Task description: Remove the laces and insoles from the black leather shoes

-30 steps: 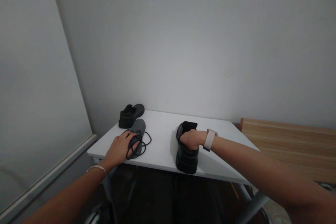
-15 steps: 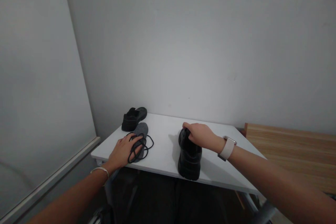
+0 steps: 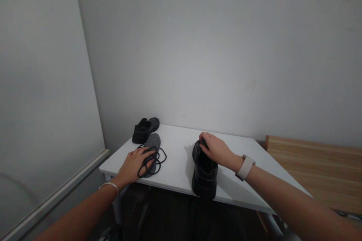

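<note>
A black shoe (image 3: 204, 180) stands at the table's front edge with its heel towards me. My right hand (image 3: 212, 147) pinches the tongue at its opening; the fingertips are partly hidden. On the left, my left hand (image 3: 138, 162) lies with fingers outstretched over a grey insole (image 3: 153, 140). A loose black shoelace (image 3: 161, 161) loops across the insole, under and around those fingers. Behind the insole sits a second black shoe (image 3: 142, 131), its toe pointing away to the right.
The white table (image 3: 175, 158) stands against a grey wall (image 3: 198, 64). A white panel (image 3: 42, 75) rises on the left. To the right of the table is a wood-grain board (image 3: 311, 169).
My right hand's fingers have shifted slightly on the shoe tongue. My left hand stays on the insole and shoelace, with little movement. The whole view has shifted a little.
</note>
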Tool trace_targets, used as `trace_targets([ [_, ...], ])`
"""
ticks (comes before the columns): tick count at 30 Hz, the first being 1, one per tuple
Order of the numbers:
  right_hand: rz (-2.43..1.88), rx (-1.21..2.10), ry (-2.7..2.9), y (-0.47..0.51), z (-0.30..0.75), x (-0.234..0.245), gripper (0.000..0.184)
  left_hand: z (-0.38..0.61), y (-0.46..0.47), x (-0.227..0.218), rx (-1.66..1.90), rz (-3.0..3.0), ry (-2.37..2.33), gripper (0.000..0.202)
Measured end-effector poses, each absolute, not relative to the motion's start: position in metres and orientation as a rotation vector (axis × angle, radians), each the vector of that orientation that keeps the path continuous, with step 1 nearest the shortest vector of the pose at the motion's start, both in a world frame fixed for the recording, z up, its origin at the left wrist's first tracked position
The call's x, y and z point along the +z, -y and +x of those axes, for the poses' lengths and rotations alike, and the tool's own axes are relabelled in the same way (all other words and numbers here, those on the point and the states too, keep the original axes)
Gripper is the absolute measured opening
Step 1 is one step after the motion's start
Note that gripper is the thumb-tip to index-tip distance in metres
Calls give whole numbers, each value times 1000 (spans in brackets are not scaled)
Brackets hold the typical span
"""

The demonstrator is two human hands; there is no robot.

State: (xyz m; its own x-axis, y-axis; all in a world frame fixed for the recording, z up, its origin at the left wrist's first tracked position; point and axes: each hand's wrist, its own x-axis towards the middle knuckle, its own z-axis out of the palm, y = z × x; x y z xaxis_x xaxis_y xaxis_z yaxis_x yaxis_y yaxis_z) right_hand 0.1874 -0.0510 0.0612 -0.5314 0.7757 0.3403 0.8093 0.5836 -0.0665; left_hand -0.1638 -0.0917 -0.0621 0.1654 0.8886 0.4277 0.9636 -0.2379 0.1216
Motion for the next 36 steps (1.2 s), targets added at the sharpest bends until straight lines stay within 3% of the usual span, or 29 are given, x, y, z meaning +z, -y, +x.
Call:
trace_targets([
  [3,-1277,-59,2487,58,189,68,37,-164,91,-63,-625,-2251,1808,39],
  [7,-1252,92,2437,67,195,75,11,-164,91,-63,-615,-2240,1813,38],
  [11,-1152,89,2223,69,197,51,17,-163,92,-62,-628,-2246,1800,39],
  [19,-949,-412,1967,71,191,12,21,-161,94,-59,-608,-2247,1817,39],
  [24,-912,-476,1876,65,194,16,18,-161,94,-59,-604,-2242,1822,39],
  [31,-1032,-31,1416,49,179,41,20,-161,94,-57,-617,-2261,1824,39],
  [36,-915,-183,1195,43,171,85,19,-160,96,-54,-631,-2273,1833,39],
])
